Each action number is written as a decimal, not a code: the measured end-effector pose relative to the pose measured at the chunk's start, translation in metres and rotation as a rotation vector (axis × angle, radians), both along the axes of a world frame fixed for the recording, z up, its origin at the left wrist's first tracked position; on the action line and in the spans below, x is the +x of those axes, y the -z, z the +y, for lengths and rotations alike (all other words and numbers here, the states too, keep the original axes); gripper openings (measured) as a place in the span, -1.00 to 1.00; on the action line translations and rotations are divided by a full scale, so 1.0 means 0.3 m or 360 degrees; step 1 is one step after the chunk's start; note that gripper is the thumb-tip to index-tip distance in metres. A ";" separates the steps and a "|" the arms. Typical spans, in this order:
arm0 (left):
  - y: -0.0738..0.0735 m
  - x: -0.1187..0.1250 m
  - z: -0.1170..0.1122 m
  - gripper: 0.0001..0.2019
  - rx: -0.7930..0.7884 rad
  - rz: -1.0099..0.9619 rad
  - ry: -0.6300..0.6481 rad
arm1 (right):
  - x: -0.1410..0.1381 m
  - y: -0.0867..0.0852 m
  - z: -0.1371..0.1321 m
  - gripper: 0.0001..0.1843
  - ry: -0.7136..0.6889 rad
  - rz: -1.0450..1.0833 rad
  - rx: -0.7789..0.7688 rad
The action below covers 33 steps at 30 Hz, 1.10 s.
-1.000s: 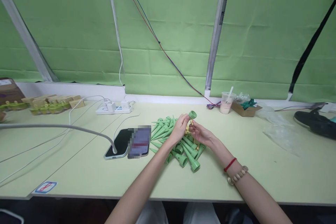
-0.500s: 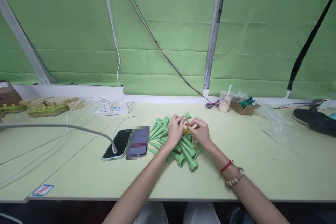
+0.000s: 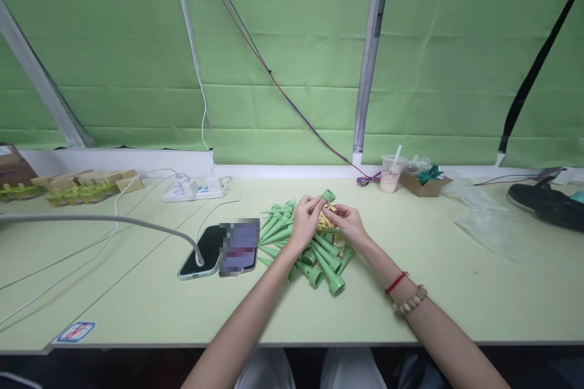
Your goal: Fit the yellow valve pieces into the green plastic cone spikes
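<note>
Looking from the head view, we see our left hand [image 3: 306,222] closed around a green cone [image 3: 328,196], while our right hand [image 3: 350,222] pinches a small yellow piece [image 3: 331,208] just beside it, above the cone pile [image 3: 335,283]. We judge the step as bringing piece and cone together; the next move calls for careful lining up. Whether they touch, we cannot tell.
</note>
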<state>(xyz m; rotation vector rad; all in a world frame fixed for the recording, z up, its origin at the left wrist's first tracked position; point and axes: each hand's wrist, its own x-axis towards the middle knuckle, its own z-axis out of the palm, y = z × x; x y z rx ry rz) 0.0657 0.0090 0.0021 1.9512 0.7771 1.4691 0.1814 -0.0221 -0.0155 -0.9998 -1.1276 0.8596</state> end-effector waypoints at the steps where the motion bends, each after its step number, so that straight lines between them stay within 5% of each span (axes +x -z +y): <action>1: -0.003 0.000 -0.001 -0.76 -0.0017 -0.0007 0.0004 | 0.002 -0.001 0.000 -0.68 0.0045 -0.0062 0.0048; 9: 0.002 -0.007 0.009 -0.81 -0.0104 0.0082 -0.0059 | 0.031 0.006 -0.022 -0.92 0.0484 -0.0865 0.0466; 11: 0.002 -0.008 0.011 -0.79 -0.0090 0.0048 -0.0079 | 0.026 0.005 -0.023 -0.95 0.0457 -0.0804 0.0431; 16: -0.004 -0.016 0.019 -0.71 -0.0073 -0.0086 -0.0146 | 0.009 0.003 -0.003 -0.59 0.0057 -0.0307 0.0038; 20: 0.000 -0.015 0.027 -0.77 -0.0066 -0.0099 -0.0062 | 0.014 0.007 0.009 -0.59 -0.0100 0.0032 -0.0145; 25: 0.004 -0.009 0.029 -0.79 -0.0067 -0.0120 -0.0038 | 0.016 0.002 0.003 -0.59 -0.0036 0.0094 -0.0148; 33: 0.021 -0.007 0.026 -0.79 -0.0075 0.0074 -0.0258 | -0.018 0.028 0.002 -0.68 0.0408 -0.0116 0.0113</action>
